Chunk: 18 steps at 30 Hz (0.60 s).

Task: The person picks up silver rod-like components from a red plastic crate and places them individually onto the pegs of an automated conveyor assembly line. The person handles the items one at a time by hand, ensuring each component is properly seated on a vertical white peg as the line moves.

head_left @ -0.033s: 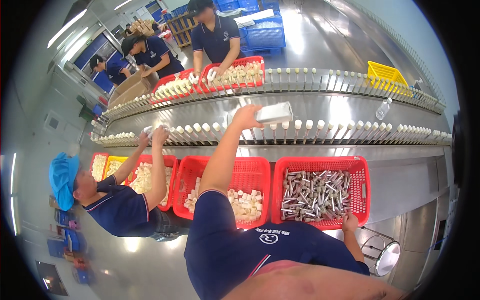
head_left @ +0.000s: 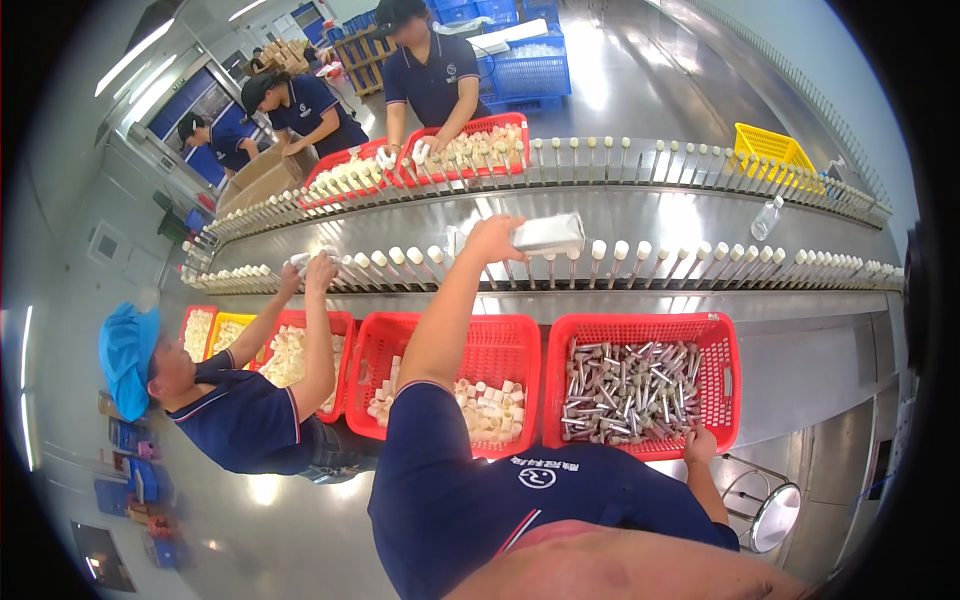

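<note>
My left hand (head_left: 494, 240) reaches over the near row of upright rods. Its fingers close on the left part of a silvery-white rectangular block (head_left: 550, 234), which lies level above the rods; I cannot tell what it is. White caps (head_left: 621, 249) top these thin rods. At the right front edge of a red basket (head_left: 735, 420), my right hand (head_left: 700, 444) has its fingers bent over the rim. Many short metal rods with dull heads (head_left: 635, 390) fill that basket. To its left, under my left arm, is another red basket (head_left: 542, 370) holding loose white caps (head_left: 495, 408).
A co-worker in a blue cap (head_left: 130, 360) handles white pieces at the near row, on the left. Other people work behind the far row beside red baskets (head_left: 525, 150). A clear bottle (head_left: 768, 218) and yellow basket (head_left: 770, 150) stand right; a round stool (head_left: 775, 518) stands lower right.
My left hand and the block have dropped very slightly. Near-row rods have shifted a little to the right, far-row rods a little to the left. My right hand stays on the rim.
</note>
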Tool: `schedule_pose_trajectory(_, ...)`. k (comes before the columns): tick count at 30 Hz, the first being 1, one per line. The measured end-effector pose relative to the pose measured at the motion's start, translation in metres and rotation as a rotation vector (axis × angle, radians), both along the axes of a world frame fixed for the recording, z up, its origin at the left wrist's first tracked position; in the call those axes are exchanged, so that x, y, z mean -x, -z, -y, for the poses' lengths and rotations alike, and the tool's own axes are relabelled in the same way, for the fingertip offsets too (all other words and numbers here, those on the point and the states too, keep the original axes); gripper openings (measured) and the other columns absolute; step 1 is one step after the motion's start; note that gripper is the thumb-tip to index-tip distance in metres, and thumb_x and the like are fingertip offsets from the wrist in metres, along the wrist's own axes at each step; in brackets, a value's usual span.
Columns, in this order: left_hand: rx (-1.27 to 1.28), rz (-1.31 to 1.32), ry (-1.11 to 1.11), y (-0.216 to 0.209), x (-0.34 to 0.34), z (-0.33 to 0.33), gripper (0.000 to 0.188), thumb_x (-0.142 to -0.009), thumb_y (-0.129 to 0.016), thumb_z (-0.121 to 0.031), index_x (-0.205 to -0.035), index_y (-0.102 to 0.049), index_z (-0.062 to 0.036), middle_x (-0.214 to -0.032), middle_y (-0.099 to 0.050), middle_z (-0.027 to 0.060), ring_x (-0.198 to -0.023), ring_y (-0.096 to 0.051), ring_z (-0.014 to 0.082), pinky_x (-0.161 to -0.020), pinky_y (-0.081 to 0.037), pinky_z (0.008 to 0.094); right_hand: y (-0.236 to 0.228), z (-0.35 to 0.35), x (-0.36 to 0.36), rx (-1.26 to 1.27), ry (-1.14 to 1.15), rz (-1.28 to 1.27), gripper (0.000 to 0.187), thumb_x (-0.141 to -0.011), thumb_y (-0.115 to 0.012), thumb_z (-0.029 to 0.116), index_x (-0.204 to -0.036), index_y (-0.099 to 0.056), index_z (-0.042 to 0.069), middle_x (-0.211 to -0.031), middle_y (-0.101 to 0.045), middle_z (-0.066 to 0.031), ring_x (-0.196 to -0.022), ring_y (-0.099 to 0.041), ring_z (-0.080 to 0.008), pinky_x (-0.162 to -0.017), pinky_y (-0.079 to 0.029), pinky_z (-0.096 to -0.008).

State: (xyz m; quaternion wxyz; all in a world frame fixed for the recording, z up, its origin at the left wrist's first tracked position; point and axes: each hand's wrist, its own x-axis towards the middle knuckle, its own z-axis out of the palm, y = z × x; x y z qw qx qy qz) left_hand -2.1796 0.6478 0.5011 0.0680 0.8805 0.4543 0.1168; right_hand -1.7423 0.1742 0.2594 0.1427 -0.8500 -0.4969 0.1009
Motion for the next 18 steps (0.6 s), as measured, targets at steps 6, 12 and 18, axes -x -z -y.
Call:
schedule_pose_trajectory(6, 0.007, -0.072, 0.037, -0.016, -0.008, -0.006, 0.083, -0.051, -0.079, -0.046, -0.126, -0.055, -0.0170, -0.116, -0.059, 0.0130, -0.109, -0.055, 0.0302, -0.087, -0.046, 0.0416, 0.004, 0.003, 0.002, -0.002, 0.004, 0.003, 0.021, -0.080, -0.050, 0.018, -0.087, -0.064, 0.003, -0.071, -0.061, -0.0195, -0.069, -0.060, -0.0371, -0.064, -0.045, -0.0498)
schedule_pose_trajectory(12, 0.009, -0.020, -0.004, 0.006, 0.004, 0.002, 0.083, -0.053, -0.078, -0.046, -0.127, -0.055, -0.0171, -0.116, -0.059, 0.0133, -0.109, -0.055, 0.0306, -0.089, -0.045, 0.0428, 0.009, 0.000, 0.001, -0.095, -0.012, 0.007, 0.020, -0.079, -0.052, 0.017, -0.085, -0.066, 0.004, -0.067, -0.059, -0.0186, -0.066, -0.059, -0.0368, -0.063, -0.044, -0.0500)
schedule_pose_trajectory(18, 0.040, -0.071, 0.090, -0.010, -0.007, -0.008, 0.082, -0.054, -0.079, -0.045, -0.127, -0.055, -0.0149, -0.115, -0.059, 0.0149, -0.111, -0.054, 0.0309, -0.090, -0.045, 0.0407, 0.004, -0.006, 0.006, -0.033, 0.010, 0.007, 0.020, -0.081, -0.050, 0.017, -0.085, -0.066, 0.005, -0.068, -0.060, -0.0188, -0.068, -0.059, -0.0364, -0.065, -0.045, -0.0496)
